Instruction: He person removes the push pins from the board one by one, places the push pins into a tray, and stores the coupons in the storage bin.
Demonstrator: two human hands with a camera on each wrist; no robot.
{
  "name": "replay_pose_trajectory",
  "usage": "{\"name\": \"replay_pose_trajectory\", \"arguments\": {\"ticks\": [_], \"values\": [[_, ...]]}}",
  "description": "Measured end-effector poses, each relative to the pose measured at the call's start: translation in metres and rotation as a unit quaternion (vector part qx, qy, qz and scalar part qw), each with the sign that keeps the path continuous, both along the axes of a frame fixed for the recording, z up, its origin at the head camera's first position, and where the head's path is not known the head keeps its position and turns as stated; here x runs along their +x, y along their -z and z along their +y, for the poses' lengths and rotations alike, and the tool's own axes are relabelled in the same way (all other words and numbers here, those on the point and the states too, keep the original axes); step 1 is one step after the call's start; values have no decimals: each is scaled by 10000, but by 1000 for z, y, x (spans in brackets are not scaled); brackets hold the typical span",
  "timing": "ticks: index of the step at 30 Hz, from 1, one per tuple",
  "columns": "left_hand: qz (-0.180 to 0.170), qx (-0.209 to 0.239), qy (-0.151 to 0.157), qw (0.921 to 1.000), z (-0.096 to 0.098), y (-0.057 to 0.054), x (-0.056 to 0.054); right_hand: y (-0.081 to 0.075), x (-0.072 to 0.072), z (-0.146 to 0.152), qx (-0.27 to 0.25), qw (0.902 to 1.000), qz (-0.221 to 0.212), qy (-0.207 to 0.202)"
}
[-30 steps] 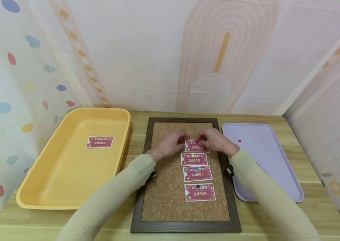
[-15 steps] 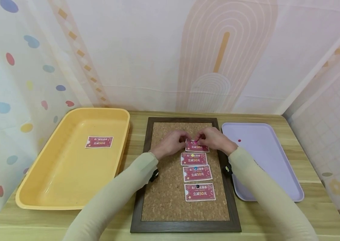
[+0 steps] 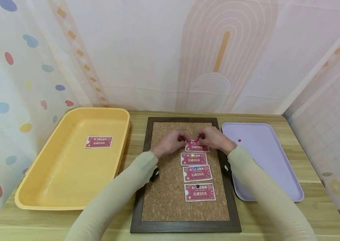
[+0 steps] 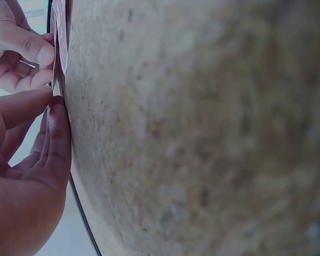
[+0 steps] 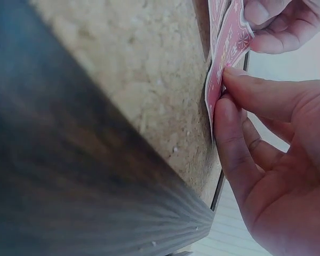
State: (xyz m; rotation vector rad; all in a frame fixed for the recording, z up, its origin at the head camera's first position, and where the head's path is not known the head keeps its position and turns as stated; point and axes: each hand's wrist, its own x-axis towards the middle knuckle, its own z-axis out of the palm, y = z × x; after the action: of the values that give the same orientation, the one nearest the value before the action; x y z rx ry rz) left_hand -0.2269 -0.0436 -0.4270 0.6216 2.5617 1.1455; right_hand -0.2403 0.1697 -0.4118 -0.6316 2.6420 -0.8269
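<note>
A framed corkboard (image 3: pixel 164 201) lies on the table with a column of red coupons. At the column's top, my left hand (image 3: pixel 173 142) pinches the left edge of a coupon (image 3: pixel 199 147) between thumb and fingers. My right hand (image 3: pixel 213 138) pinches a pink push pin (image 3: pixel 195 142) at that coupon's upper edge; in the right wrist view the pin is hidden by the thumb and finger (image 5: pixel 230 114). Below it, one coupon (image 3: pixel 198 160) bears a yellow pin, another (image 3: pixel 201 174) a blue pin, and the lowest (image 3: pixel 201 194) a black pin.
To the left stands a yellow tray (image 3: pixel 64 180) with one loose coupon (image 3: pixel 99 142) in it. A lilac tray (image 3: pixel 266 144) is at the right, with a red push pin (image 3: pixel 239 140) and something small partly covered by the right sleeve. A patterned curtain (image 3: pixel 146 60) hangs behind the table.
My left hand has shifted very slightly right along the top coupon's edge. My right hand keeps its pinch on the pink pin with barely any movement.
</note>
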Motion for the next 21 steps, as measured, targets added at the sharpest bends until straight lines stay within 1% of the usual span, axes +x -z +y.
{"name": "replay_pose_trajectory", "arguments": {"ticks": [5,13,21], "values": [[74,-39,20,10000,-1,1,-2,2,-1,0,30,10000,-39,37],[-1,-76,-2,10000,-1,4,-6,2,0,0,-37,10000,-53,8],[2,-176,-54,9998,-1,4,-6,3,1,0,-117,9999,3,-41]]}}
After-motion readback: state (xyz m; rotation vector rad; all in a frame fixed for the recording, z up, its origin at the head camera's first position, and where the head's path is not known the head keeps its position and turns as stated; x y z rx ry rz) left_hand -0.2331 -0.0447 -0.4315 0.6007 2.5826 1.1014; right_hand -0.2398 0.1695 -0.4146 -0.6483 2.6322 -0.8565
